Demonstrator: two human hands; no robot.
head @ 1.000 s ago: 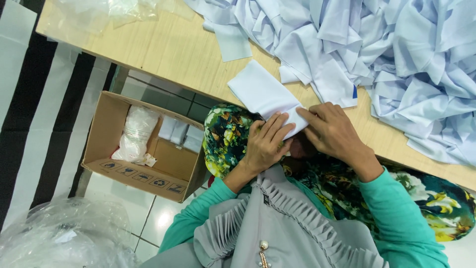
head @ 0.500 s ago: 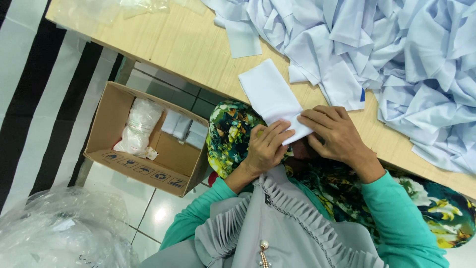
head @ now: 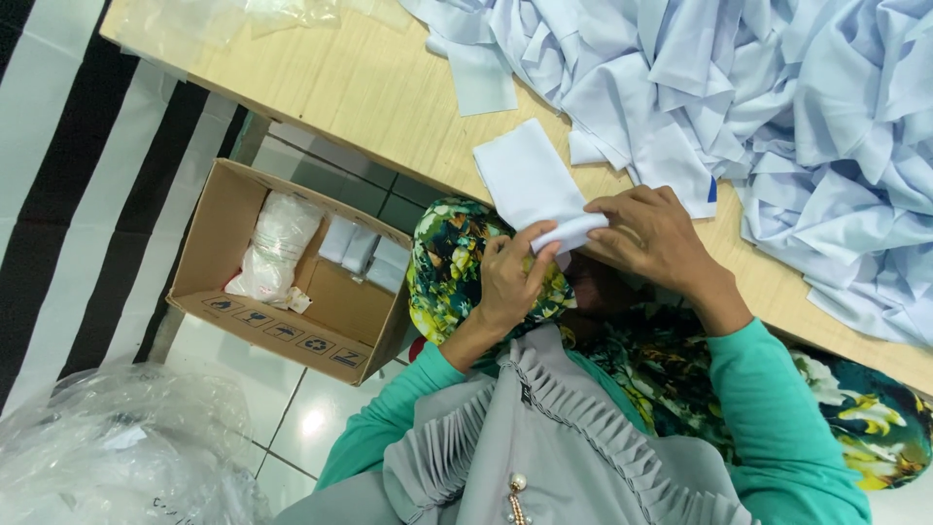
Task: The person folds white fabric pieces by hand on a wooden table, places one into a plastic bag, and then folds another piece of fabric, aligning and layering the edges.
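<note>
Both hands grip one folded white fabric piece (head: 533,185) at the worktop's (head: 340,83) near edge. Left hand (head: 513,277) pinches its rolled lower end from below, fingers closed on it; right hand (head: 653,233) clamps the same end from the side. Rest of the piece lies flat on the wood. Pile of pale blue fabric (head: 777,107) covers the worktop's far right part. Open cardboard box (head: 292,272) with bagged white items sits on the floor below the near edge.

Teal long sleeves (head: 777,408), grey pleated garment (head: 544,437) with a pearl pin (head: 512,496), floral-print cloth (head: 447,262)
</note>
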